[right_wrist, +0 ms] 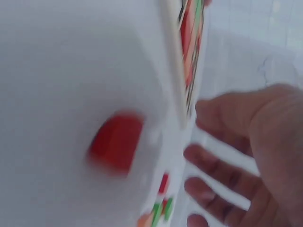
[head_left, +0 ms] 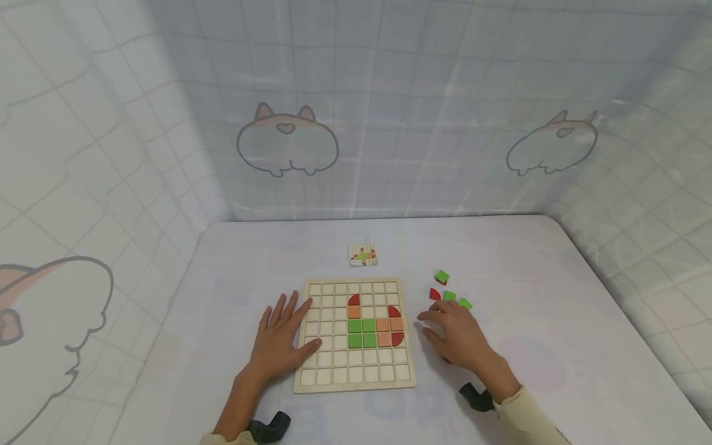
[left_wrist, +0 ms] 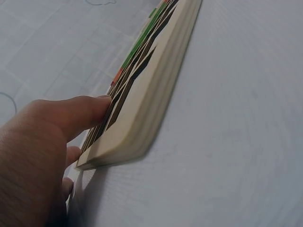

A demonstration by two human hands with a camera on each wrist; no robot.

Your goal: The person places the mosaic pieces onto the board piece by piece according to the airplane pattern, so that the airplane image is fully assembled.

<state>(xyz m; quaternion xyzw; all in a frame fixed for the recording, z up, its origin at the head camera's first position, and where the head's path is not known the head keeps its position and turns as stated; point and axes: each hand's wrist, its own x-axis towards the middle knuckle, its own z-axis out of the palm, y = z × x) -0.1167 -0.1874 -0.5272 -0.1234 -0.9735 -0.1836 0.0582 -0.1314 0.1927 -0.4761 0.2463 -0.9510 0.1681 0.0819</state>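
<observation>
The gridded wooden board [head_left: 325, 376] is touched by the left hand [head_left: 277, 347], grip spread; the right hand [head_left: 460, 334], grip loosely parted, is held near a red quarter-circle tile [head_left: 434, 294].

No readable text, brand or number in any view. Tablecloth [head_left: 233, 278] has faint bluish letter-like marks [head_left: 384, 406] just nearside of the board [head_left: 324, 376], too washed out to read. Card [head_left: 363, 254] beyond it: printed grid with coloured figure, too small for lettering.
</observation>
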